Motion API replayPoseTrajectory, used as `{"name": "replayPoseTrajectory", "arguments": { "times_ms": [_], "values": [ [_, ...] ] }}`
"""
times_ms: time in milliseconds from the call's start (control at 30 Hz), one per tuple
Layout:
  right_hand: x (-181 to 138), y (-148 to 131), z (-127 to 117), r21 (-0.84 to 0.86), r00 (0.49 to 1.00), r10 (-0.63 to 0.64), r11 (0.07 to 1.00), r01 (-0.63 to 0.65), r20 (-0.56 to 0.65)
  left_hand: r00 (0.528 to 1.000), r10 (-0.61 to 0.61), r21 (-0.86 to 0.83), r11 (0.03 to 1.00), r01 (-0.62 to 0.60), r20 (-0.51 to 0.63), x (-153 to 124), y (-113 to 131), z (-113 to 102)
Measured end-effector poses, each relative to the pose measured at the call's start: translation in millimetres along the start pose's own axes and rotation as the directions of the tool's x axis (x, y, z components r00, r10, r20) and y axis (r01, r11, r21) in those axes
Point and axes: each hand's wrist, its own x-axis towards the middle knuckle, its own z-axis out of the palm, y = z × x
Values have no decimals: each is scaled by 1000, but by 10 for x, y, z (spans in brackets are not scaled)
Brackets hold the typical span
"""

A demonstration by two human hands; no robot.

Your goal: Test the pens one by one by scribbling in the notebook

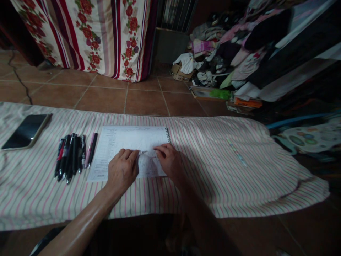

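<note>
My left hand (pixel 123 168) rests on the white printed sheet (pixel 101 153), its fingers bent and closed at the tips. A small, thin, pale piece (pixel 143 152) shows at those fingertips; its kind is too small to tell. My right hand (pixel 169 160) is on the sheet's right side, thumb and forefinger brought together in a pinch. Whatever sits in that pinch is hidden or too small to name. Under both hands the paper lies beside a spiral binding (pixel 167 135) at its right edge.
Left of the paper lies a bunch of pens (pixel 69 156), with a pink pen (pixel 90 149) and a black pen (pixel 93 150) alongside. A phone (pixel 26 131) is at far left. A patterned pen-like stick (pixel 237 153) lies right on the striped cloth (pixel 207 142). Clothes (pixel 207 46) are piled behind.
</note>
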Motion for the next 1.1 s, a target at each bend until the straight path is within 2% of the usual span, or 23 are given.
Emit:
{"name": "replayPoseTrajectory", "arguments": {
  "times_ms": [433, 700, 867, 1100],
  "values": [
    [-5, 36, 4, 50, 999, -23, 999, 21, 28, 1000, 7, 5, 1000, -7, 13, 7, 16, -18],
    [-8, -8, 55, 180, 1000, -6, 984, 10, -21, 1000, 5, 4, 1000, -5, 9, 11, 16, -13],
    [-11, -93, 40, 265, 998, -60, 962, 62, -14, 999, 23, 6, 1000, -23, 22, 1, 16, -11],
    [-17, -142, 48, 264, 990, -134, 957, 119, 40, 998, 50, -9, 999, -50, 45, 0, 18, -4]
  ]
}}
